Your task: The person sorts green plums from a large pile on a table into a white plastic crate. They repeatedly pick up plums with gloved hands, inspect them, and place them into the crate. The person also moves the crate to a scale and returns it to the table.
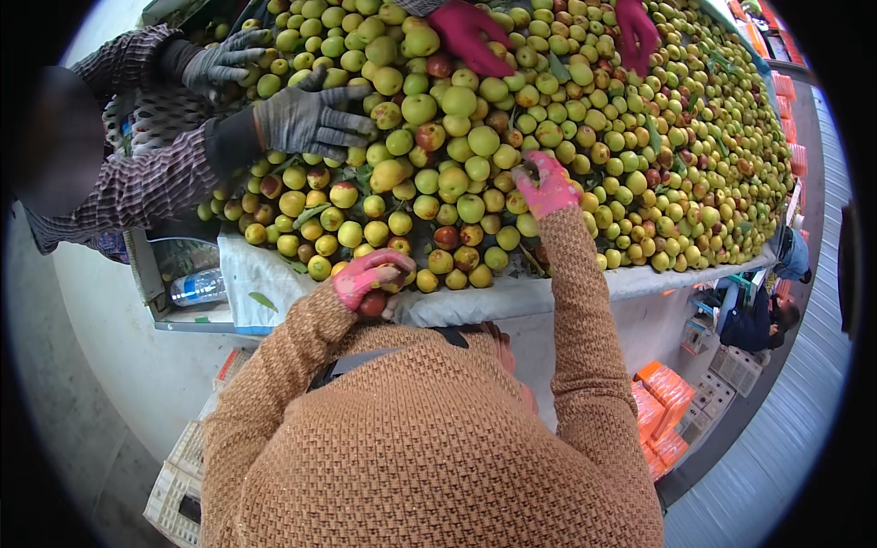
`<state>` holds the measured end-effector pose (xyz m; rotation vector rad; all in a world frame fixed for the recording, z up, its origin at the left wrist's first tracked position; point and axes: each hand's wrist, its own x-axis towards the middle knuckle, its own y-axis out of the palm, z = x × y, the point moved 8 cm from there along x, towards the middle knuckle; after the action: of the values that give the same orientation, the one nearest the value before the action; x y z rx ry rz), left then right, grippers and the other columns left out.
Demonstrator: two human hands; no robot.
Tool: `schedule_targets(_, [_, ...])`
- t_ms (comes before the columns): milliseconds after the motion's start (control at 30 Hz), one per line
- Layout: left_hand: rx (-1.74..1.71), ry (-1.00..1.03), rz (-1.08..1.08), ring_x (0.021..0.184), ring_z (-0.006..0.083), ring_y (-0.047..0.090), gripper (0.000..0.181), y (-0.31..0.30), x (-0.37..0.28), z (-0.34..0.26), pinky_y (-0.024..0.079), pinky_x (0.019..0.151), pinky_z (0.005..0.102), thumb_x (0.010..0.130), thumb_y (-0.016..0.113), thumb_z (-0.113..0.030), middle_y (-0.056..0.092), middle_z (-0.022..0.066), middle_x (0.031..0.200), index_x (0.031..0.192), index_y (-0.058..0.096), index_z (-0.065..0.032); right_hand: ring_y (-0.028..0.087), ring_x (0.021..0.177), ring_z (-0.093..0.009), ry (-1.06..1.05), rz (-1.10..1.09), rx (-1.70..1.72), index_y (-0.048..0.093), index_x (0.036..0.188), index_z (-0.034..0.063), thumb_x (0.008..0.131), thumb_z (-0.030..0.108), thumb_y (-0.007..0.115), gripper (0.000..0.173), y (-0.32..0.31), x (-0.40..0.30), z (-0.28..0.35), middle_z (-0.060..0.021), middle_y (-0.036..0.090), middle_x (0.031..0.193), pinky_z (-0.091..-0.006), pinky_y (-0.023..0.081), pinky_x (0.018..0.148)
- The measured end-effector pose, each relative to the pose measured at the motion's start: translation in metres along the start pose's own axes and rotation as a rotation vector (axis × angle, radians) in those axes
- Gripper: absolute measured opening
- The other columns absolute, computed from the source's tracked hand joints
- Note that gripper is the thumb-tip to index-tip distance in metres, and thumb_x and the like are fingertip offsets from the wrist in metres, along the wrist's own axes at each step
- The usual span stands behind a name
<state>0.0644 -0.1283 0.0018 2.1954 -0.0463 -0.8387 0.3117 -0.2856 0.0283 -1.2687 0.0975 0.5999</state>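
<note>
My left hand (370,275), in a pink patterned glove, is at the near edge of the sorting table, curled around reddish-brown jujubes (372,303). How many it holds is partly hidden by the fingers. Farther right and deeper over the heap, my right hand (550,186) wears a matching glove. Its thumb and fingers are parted and bent down among the jujubes (471,208), with a dark gap between them. Most of the fruit is green to yellow, some with brown or red patches. A white cloth (473,301) covers the table's near edge.
A co-worker's grey-gloved hands (312,120) reach in from the left; another person's magenta-gloved hands (473,34) work at the far side. Leaves lie among the fruit. A plastic bottle (199,288) rests at the left corner. Crates (175,496) and orange baskets (664,397) stand below.
</note>
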Motion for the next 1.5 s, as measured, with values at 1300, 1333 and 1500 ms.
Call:
schedule_targets(1300, [-1.100, 0.776, -0.113, 0.052, 0.0089, 0.033, 0.055, -0.128, -0.208, 0.060, 0.030, 0.043, 0.0205, 0.087, 0.059, -0.036, 0.046, 0.0027, 0.086, 0.131, 0.041, -0.0081, 0.059, 0.096, -0.025, 0.323, 1.488, 1.389, 0.044, 0.126, 0.0099, 0.086, 0.030, 0.053, 0.046, 0.186, -0.174, 0.224, -0.0121, 0.057, 0.113, -0.0336, 0.050, 0.071])
schedule_targets(1333, [-1.239, 0.794, -0.190, 0.053, 0.0097, 0.035, 0.051, -0.138, -0.226, 0.092, 0.031, 0.043, 0.0216, 0.087, 0.059, -0.037, 0.050, 0.0043, 0.088, 0.128, 0.045, -0.0112, 0.059, 0.097, -0.024, 0.321, 1.538, 1.202, 0.044, 0.126, 0.0103, 0.086, 0.029, 0.054, 0.045, 0.207, -0.195, 0.243, -0.0110, 0.057, 0.110, -0.0338, 0.050, 0.070])
schedule_targets(1500, [-1.472, 0.957, -0.677, 0.068, 0.0185, 0.057, 0.037, -0.218, -0.298, 0.223, 0.053, 0.057, 0.0305, 0.087, 0.059, -0.038, 0.059, 0.0112, 0.099, 0.108, 0.058, -0.0086, 0.055, 0.094, -0.021, 0.327, 1.716, 1.017, 0.035, 0.134, 0.0038, 0.085, 0.025, 0.059, 0.059, 0.342, -0.286, 0.340, -0.0089, 0.055, 0.112, -0.0360, 0.049, 0.082])
